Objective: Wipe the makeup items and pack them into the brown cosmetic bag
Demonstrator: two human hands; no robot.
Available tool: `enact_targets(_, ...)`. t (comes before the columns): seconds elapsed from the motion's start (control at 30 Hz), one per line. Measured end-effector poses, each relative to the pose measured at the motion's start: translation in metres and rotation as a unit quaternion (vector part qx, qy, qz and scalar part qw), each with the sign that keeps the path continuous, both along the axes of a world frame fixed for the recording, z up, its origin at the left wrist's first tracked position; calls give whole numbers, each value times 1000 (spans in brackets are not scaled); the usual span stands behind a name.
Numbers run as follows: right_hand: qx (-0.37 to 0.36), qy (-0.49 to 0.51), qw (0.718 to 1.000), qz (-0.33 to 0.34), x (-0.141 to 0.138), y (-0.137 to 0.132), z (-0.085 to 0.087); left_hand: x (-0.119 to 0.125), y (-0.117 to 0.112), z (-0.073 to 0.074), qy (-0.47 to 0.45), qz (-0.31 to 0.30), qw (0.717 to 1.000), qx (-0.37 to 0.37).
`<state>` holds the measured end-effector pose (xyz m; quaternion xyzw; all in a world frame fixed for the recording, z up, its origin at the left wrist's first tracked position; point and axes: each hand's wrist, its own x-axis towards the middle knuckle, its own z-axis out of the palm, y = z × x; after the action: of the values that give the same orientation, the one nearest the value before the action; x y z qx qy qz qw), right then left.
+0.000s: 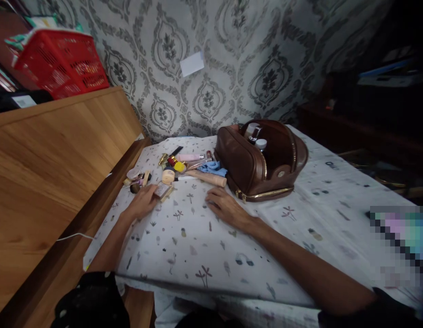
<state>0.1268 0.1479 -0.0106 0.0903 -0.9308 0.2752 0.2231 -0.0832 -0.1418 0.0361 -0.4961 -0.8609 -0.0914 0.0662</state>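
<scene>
My left hand [143,201] rests on the patterned white cloth [266,237] and holds a small flat compact [162,190] at its fingertips. My right hand [224,206] lies flat on the cloth with fingers stretched out, just in front of a tan tube [207,177]. An open brown leather toiletry bag [259,159] stands behind the right hand, with small bottles [256,135] upright inside it. Several cosmetics [173,166] are scattered between the hands and the wall, including a blue cloth [213,167] and a round jar [168,176].
A wooden headboard or panel [50,168] runs along the left. A red plastic basket [61,64] sits above it. Patterned wallpaper [231,68] lies behind. Dark furniture [375,114] stands at the right. A white cable [74,236] hangs at the cloth's left edge.
</scene>
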Motion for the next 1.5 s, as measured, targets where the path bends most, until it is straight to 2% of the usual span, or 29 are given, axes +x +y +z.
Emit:
enact_targets(0.13,-9,-17,1000,-2,2,0,-1,45,28,0,-62,-6,998,30)
enact_targets(0.27,-37,9,999,-5,1,1,-3,91,53,-5,-149,-129,979,50)
enact_targets(0.37,-48,10,999,-7,1,2,-5,102,60,-7,-159,-170,970,64)
enact_targets(0.43,-46,4,999,-5,2,2,-5,97,60,-9,-144,-132,977,88)
enact_targets(0.53,-41,4,999,-3,1,1,-6,81,61,-15,-111,-24,986,123)
enact_targets(0.6,-43,1,999,-2,1,1,-6,72,66,-21,-113,10,985,129)
enact_targets(0.7,-49,-1,999,-4,2,1,-4,69,79,-28,-134,-20,982,131)
enact_targets(0.77,-50,3,999,-18,4,1,-1,73,88,-28,-152,-42,977,141)
enact_targets(0.87,-38,3,999,-38,6,1,3,79,96,-17,-182,-21,974,134)
enact_targets(0.97,-8,-5,999,-41,7,-1,4,78,108,-1,-155,3,978,136)
enact_targets(1.07,15,-20,999,-48,6,-4,4,68,133,10,-106,-20,978,180)
enact_targets(1.17,17,-26,998,-63,5,-6,4,57,170,12,-87,-53,975,200)
enact_targets(1.23,13,-20,997,-69,5,-6,5,52,195,9,-81,-60,979,179)
enact_targets(1.33,9,-26,997,-70,7,-6,6,46,223,5,-73,-38,991,105)
enact_targets(1.5,34,-24,997,-72,6,-3,6,28,245,4,-89,-8,995,48)
